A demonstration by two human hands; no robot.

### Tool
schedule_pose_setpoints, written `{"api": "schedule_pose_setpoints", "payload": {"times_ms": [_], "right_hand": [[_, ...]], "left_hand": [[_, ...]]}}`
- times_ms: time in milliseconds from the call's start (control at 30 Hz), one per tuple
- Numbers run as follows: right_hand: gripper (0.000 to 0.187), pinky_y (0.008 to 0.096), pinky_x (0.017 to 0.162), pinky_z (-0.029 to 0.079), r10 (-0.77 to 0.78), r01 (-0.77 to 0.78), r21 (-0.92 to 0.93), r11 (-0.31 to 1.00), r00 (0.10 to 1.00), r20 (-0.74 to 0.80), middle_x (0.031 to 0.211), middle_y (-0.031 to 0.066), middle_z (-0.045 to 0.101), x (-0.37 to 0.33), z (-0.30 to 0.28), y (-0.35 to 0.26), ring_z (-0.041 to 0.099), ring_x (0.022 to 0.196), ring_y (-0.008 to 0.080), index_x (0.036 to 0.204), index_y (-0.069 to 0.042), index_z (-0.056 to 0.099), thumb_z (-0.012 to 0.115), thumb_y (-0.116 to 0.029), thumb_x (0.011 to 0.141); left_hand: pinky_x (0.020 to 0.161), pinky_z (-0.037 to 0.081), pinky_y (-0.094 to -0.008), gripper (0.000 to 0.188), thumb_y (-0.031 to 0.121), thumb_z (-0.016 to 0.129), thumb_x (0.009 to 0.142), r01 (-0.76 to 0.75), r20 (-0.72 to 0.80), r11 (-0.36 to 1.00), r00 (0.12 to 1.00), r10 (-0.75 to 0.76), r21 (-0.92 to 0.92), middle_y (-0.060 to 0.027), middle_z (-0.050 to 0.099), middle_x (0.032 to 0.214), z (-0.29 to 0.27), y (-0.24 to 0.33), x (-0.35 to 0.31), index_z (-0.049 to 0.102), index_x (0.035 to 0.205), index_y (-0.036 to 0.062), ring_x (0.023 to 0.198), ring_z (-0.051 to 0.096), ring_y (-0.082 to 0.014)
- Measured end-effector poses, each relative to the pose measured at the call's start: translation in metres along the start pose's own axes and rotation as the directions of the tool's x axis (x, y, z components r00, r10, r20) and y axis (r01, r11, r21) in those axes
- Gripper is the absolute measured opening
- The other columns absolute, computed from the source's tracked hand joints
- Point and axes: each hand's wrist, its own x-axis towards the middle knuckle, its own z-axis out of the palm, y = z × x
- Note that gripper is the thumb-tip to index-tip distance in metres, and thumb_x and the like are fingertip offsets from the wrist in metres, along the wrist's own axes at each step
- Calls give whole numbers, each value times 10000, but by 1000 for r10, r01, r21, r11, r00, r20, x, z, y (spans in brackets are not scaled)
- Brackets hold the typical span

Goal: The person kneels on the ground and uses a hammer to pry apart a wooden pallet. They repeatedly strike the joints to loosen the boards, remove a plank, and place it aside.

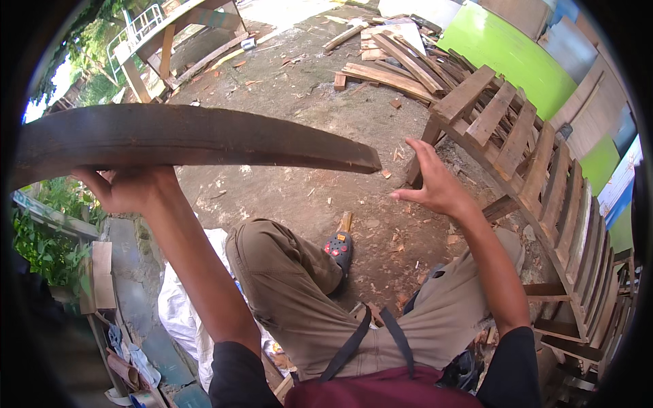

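Ground: I see a bare dirt yard point(299, 102) strewn with wood offcuts, with a green panel point(517, 54) at the far right.
Head view, left hand: my left hand point(129, 187) is clenched under a dark weathered plank point(183, 139), holding it up at chest level.
Plank axis: it runs left to right, its cut end pointing toward my right hand point(435, 180).
Right hand: released, fingers spread, holding nothing, just beside a wooden pallet point(537, 170).
Nearer hand: the left one carries the plank; the right is apart from its tip.
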Motion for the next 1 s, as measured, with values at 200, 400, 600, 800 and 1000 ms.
{"api": "schedule_pose_setpoints", "payload": {"times_ms": [200,400,600,800,1000], "right_hand": [[1274,491,1172,293,116,-110,-106,988,992,52,1548,239,280,-41,-24,29,264,1451,379,1547,-88,158,881,-519,590],[1063,415,1095,392,340,-405,145,903,878,337,1404,202,502,-64,-41,39,480,1307,364,1457,-92,352,916,-406,612],[870,404,953,463,383,-417,202,886,905,186,1200,177,641,-93,-67,38,605,1138,320,1329,-61,476,899,-388,643],[822,355,926,478,457,-536,186,823,821,343,1095,206,668,-138,-97,31,639,1048,303,1204,-7,609,837,-570,651],[826,297,873,500,437,-573,627,529,817,378,1126,97,685,-175,-128,30,660,997,176,1296,4,577,924,-330,624]], "left_hand": [[964,465,-578,619,542,411,980,357,42,907,933,-357,-222,-205,590,1211,-91,-46,2,476,1352,52,1102,585,-365],[1037,436,-552,627,534,440,984,525,-402,847,761,-509,-79,-154,527,1356,-132,-104,-1,453,1395,60,1207,533,-354],[1103,359,-575,660,529,521,962,679,-501,721,579,-643,-141,-138,451,1458,-154,-161,-10,415,1436,83,1326,442,-339],[1090,291,-687,949,580,770,758,920,-513,353,222,-829,-172,-165,289,1508,-143,-199,-30,340,1460,108,1390,312,-397],[1076,283,-696,989,630,766,731,958,-462,264,185,-867,-113,-177,294,1497,-140,-230,-53,346,1459,110,1368,324,-416]]}}
